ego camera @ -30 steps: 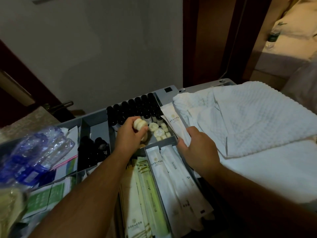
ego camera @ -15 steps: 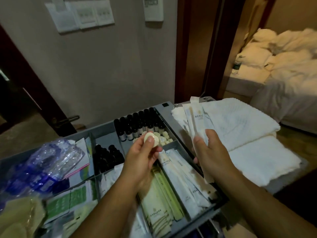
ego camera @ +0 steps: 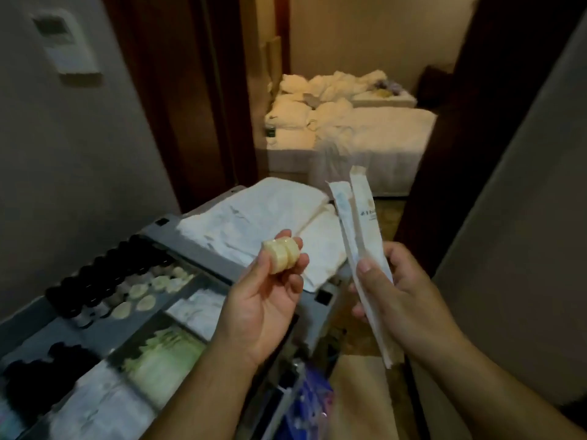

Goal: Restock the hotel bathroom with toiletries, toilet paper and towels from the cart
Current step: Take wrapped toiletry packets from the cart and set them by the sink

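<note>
Now that both hands have lifted clear above the cart point(ego camera: 197, 236), left fingers point(ego camera: 287, 239) pinch soaps point(ego camera: 281, 255), right fingers point(ego camera: 365, 271) pinch sachets point(ego camera: 355, 223), ready for the bathroom.

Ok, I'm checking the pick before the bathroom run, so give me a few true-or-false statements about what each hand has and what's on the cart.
1. The left hand holds round soaps. True.
2. The right hand is empty. False: it grips two long white sachets.
3. Folded white towels lie on the cart. True.
4. The dark bottles are in the left hand. False: they stand in a cart compartment.
</note>
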